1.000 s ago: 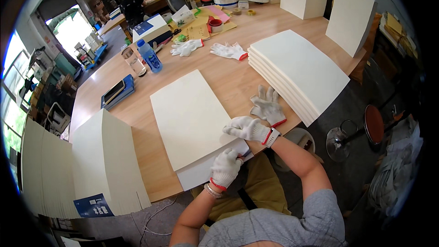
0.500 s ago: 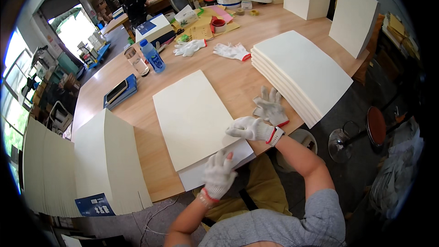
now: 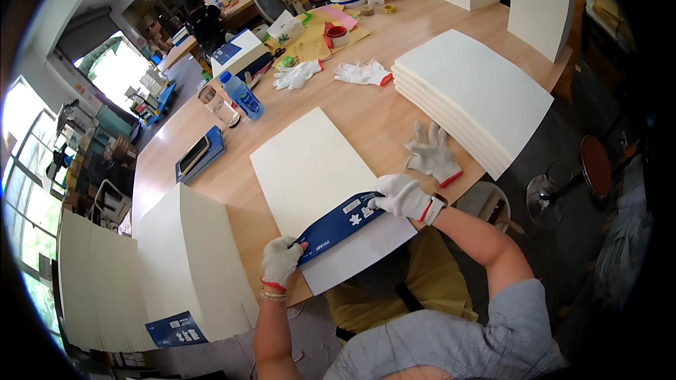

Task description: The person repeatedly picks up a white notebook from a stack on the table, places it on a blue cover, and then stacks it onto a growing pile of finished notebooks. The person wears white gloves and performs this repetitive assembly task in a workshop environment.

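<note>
My left hand [image 3: 282,262], in a white knit glove with a red cuff, pinches the left end of a blue printed paper band [image 3: 336,226]. The band's right end is gripped by my right hand [image 3: 405,197], gloved alike. Held slightly bowed, the band spans the near part of a cream paper pad [image 3: 310,162] lying in front of me. White paper [image 3: 359,257] shows on the near side of the band, reaching the table edge. Whether the band touches the paper cannot be told.
Tall cream paper stacks [image 3: 158,260] stand at left, one bearing a blue band [image 3: 176,329]. A layered paper pile [image 3: 479,91] lies right, beside a loose glove [image 3: 431,155]. Phone [image 3: 194,155] on a blue book, water bottle [image 3: 241,95] and glass [image 3: 220,105] stand beyond. A stool [image 3: 596,167] is at right.
The blue band is now stretched between both hands over the pad; earlier neither hand visibly held it. My left hand has moved left, and the whole view has shifted slightly.
</note>
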The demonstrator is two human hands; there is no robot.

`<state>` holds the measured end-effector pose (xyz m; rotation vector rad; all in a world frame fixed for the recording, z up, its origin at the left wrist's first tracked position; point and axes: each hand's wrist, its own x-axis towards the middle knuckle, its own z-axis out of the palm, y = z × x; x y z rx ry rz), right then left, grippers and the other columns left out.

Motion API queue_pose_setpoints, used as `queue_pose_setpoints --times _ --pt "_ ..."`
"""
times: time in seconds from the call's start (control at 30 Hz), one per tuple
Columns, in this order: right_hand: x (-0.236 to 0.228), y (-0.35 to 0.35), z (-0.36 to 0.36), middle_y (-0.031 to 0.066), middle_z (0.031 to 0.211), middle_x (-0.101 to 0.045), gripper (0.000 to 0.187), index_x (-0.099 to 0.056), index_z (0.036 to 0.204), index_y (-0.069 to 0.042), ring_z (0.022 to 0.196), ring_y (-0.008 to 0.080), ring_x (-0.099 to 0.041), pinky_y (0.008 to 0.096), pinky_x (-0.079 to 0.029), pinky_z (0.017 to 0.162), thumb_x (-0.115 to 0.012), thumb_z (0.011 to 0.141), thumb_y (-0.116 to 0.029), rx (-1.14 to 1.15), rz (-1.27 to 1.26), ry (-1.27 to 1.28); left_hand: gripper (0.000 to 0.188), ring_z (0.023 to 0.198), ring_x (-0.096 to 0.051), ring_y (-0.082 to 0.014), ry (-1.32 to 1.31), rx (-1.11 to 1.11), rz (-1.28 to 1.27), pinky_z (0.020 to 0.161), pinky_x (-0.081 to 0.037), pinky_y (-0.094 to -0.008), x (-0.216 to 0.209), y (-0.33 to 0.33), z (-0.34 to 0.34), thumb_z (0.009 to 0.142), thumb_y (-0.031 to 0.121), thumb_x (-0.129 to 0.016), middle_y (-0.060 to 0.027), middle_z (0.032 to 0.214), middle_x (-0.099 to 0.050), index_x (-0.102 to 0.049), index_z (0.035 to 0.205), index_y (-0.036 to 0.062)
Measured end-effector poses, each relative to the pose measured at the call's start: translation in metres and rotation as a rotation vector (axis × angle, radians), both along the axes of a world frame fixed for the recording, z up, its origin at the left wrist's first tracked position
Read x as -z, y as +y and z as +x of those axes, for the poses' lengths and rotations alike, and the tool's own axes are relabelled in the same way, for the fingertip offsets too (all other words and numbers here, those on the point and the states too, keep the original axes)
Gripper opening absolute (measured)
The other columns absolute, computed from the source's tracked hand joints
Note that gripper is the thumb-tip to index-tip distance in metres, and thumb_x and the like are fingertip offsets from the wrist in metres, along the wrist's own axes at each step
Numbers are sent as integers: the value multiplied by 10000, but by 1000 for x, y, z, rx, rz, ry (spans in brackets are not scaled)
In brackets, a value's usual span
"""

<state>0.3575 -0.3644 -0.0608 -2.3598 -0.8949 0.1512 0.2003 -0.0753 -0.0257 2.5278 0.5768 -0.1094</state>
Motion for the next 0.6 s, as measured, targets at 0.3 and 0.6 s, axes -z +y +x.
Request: queue_pose_setpoints --times 0.3,0.6 --pt "-4 5 4 199 940 -654 405 -589 1007 -14 887 350 -638 399 -498 769 -778 757 -269 178 120 85 887 1226 -480 -315 -83 502 534 1004 -393 -428 -42 -6 47 637 286 -843 -148 1430 -402 -418 1408 188" --pt "-2 -97 59 142 907 -651 210 -627 1006 -58 869 327 -622 456 -497 771 -633 823 -162 211 -52 -326 1162 1406 -281 -262 366 1341 831 1161 -213 -458 -69 -71 109 517 226 -890 -50 1574 -206 -269 1484 402"
